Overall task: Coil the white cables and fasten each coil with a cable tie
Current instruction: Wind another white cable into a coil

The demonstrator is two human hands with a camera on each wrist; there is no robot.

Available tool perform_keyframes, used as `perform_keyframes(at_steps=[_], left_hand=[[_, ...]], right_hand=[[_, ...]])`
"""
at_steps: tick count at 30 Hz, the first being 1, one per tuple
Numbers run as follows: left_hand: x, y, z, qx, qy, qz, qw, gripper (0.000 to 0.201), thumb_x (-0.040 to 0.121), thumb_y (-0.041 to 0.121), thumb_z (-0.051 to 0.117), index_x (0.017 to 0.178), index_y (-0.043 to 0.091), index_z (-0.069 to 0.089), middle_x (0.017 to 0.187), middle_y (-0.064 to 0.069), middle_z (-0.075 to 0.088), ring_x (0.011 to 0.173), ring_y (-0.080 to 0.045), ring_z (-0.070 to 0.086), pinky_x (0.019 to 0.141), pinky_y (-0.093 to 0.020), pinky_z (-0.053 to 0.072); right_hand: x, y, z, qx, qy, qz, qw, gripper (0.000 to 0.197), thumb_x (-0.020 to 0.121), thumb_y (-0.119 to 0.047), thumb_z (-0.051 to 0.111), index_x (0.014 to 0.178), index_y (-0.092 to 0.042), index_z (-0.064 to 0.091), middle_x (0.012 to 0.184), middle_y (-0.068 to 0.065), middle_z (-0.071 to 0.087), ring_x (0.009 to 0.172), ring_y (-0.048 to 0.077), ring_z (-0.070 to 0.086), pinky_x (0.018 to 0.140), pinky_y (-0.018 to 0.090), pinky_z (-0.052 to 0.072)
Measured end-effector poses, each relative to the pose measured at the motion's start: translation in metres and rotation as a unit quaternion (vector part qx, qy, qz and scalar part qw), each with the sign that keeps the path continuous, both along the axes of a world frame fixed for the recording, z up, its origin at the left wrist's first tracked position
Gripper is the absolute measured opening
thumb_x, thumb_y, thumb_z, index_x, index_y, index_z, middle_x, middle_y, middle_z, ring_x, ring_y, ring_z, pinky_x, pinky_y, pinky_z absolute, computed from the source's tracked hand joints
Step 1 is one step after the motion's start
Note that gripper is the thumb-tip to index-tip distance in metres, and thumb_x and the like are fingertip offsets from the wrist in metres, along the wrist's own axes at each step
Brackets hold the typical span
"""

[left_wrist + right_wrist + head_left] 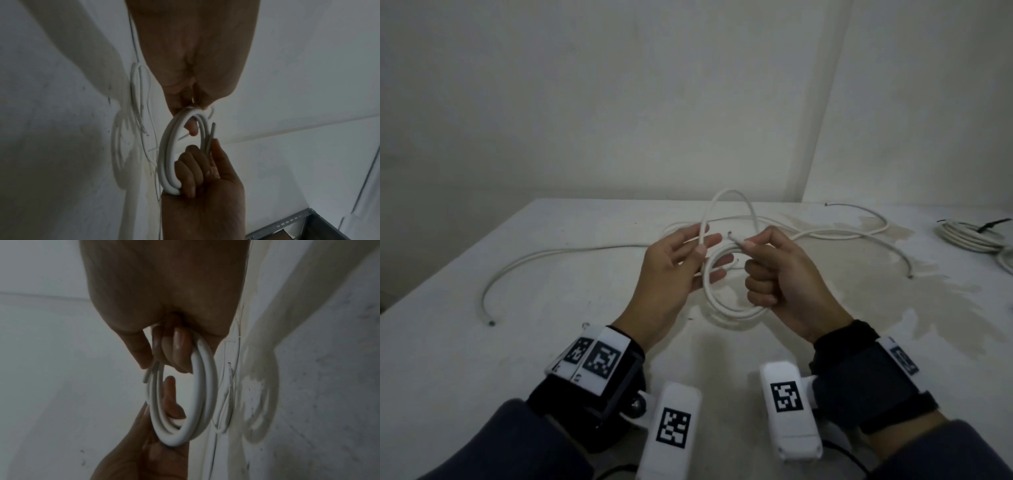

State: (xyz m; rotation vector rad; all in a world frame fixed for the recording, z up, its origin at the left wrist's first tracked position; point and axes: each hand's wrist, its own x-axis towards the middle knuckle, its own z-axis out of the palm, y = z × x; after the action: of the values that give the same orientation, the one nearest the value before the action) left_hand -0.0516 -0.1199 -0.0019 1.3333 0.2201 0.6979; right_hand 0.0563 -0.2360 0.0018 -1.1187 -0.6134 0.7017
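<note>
Above the white table (534,359) I hold a small coil of white cable (726,310) between both hands. My left hand (702,253) pinches the coil's left side between its thumb and nearly straight fingers. My right hand (751,253) is curled into a fist round the right side and pinches the cable's free end (734,238) under its thumb. One wider loop (729,193) rises behind the hands. In the left wrist view the coil (167,154) hangs from the left fingers (192,128). In the right wrist view the right fingers (180,350) wrap the coil (205,394).
Another loose white cable (551,255) curves across the table's left side to an end (491,322). More white cable (825,236) sprawls behind and to the right. At the far right edge lies a coil (969,238) bound with a black tie (993,224). Walls stand close behind.
</note>
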Motion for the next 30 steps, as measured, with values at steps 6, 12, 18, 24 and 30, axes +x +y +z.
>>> perform_keyframes(at_steps=[6,12,18,24,30], left_hand=[[-0.001,-0.007,0.005,0.113,0.044,-0.013,0.993,0.026,0.098,0.008,0.045,0.106,0.014,0.069,0.071,-0.005,0.065,0.052,-0.010,0.052,0.053,-0.022,0.044],[0.002,-0.011,0.007,0.125,0.050,0.002,0.991,0.028,0.098,0.021,0.050,0.084,0.006,0.068,0.061,-0.002,0.048,0.045,-0.008,0.035,0.045,-0.021,0.033],[0.009,-0.007,0.007,0.044,0.042,0.052,0.997,0.026,0.096,0.016,0.051,0.096,0.003,0.073,0.046,0.012,0.037,0.043,-0.004,0.029,0.041,-0.017,0.027],[0.000,0.000,0.014,0.187,0.010,0.143,0.972,0.022,0.094,0.010,0.054,0.085,0.007,0.073,0.044,0.019,0.052,0.042,0.003,0.045,0.046,-0.007,0.032],[0.002,0.004,0.013,0.248,-0.022,0.187,0.950,0.024,0.093,0.012,0.057,0.080,0.025,0.072,0.056,0.015,0.059,0.054,0.000,0.049,0.055,-0.015,0.039]], right_hand=[[-0.006,-0.001,0.005,-0.005,-0.053,-0.008,0.999,0.032,0.091,-0.003,0.054,0.063,-0.017,0.045,0.044,-0.008,0.030,0.038,0.006,0.017,0.039,0.014,0.014],[-0.015,0.001,0.008,-0.019,-0.119,-0.036,0.992,0.026,0.090,-0.003,0.055,0.068,-0.015,0.049,0.043,-0.007,0.031,0.037,0.008,0.021,0.040,0.017,0.019],[-0.020,0.005,0.004,-0.021,-0.232,-0.086,0.969,0.033,0.090,-0.017,0.064,0.095,-0.024,0.032,0.052,-0.003,0.051,0.040,0.011,0.039,0.041,0.024,0.035],[0.002,-0.003,0.005,-0.069,-0.388,-0.210,0.895,0.015,0.085,-0.032,0.070,0.097,-0.040,0.064,0.060,-0.006,0.062,0.057,0.014,0.061,0.063,0.032,0.052],[0.007,-0.010,0.009,-0.128,-0.459,-0.290,0.830,0.015,0.082,-0.041,0.071,0.092,-0.032,0.077,0.065,-0.030,0.063,0.063,0.000,0.056,0.058,0.009,0.038]])
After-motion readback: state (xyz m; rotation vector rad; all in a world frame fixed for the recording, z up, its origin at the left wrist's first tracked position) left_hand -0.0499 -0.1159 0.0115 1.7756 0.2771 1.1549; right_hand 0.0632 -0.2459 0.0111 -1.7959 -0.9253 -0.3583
